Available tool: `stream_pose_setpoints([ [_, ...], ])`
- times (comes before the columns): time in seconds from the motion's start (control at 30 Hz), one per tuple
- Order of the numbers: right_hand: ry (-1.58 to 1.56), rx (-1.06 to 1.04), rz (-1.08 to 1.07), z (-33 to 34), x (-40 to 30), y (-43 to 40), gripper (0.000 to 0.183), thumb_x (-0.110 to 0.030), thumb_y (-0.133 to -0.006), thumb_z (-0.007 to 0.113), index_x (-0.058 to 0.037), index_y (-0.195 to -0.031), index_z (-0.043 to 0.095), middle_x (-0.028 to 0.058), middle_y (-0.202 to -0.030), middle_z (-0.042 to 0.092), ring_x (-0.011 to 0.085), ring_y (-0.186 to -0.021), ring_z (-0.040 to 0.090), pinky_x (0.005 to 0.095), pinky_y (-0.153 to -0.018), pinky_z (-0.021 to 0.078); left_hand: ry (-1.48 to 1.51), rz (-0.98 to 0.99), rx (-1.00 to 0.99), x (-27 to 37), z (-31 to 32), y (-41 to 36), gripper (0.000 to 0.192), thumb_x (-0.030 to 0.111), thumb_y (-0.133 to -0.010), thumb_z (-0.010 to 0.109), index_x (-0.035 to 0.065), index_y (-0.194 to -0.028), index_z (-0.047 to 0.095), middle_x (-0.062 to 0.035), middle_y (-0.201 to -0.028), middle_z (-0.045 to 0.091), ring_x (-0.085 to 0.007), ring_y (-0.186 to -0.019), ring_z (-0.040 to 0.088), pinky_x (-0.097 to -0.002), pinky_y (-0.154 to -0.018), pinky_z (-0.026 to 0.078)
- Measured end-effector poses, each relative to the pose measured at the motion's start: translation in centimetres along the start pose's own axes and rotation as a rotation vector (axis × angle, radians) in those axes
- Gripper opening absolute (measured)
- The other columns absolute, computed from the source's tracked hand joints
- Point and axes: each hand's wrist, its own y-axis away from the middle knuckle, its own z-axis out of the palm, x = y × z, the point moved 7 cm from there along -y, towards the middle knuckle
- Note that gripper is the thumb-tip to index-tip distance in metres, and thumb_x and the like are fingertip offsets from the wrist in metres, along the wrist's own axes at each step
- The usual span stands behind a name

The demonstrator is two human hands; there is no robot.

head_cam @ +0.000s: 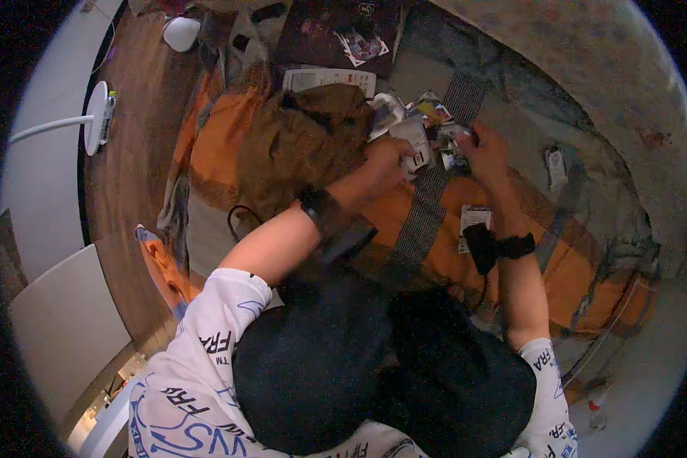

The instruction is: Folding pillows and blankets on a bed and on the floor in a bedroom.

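Note:
Near the middle of the view my left hand (390, 158) is closed on a small pale package (417, 156) that bears dark print. Just to its right, my right hand (483, 150) holds a small clear plastic packet (453, 150) with something shiny in it. Above both hands, several small packets (429, 110) overlap on an orange and grey plaid blanket. A labelled card packet (474, 222) lies by my right wrist, and another packet (556, 167) rests farther right. Blur hides the exact grip of the fingertips.
A brown cloth (303, 149) lies bunched left of my hands, with a white remote control (330, 80) above it. Beyond is a dark box or folder (343, 34). Wood floor, a white stand (96, 118) and a pale chair (68, 320) are at the left.

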Motion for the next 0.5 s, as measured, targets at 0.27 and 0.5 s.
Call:
stream_pose_setpoints([
  [0.27, -0.564, 0.106, 0.145, 1.7, 2.5, 0.1, 0.039, -0.032, -0.077, 0.052, 0.0001, -0.098, 0.047, 0.0073, -0.087, 0.053, 0.018, -0.075, 0.05, 0.0297, -0.069, 0.04, -0.203, -0.224, -0.173, -3.4, 2.5, -0.3, 0.023, 0.011, -0.072, 0.044, 0.0021, -0.091, 0.052, -0.0073, -0.081, 0.057, -0.019, -0.073, 0.055, -0.0284, -0.069, 0.044],
  [0.5, -0.214, 0.072, 0.004, 3.9, 0.7, -1.8, 0.029, -0.023, -0.075, 0.05, 0.0008, -0.092, 0.049, 0.0104, -0.082, 0.054, 0.0199, -0.073, 0.051, 0.0302, -0.067, 0.0401, -0.789, 0.067, 0.044, -1.0, -0.4, -2.8, 0.039, 0.005, -0.056, 0.053, 0.0036, -0.095, 0.048, -0.0092, -0.088, 0.048, -0.0187, -0.076, 0.05, -0.0299, -0.063, 0.043],
])
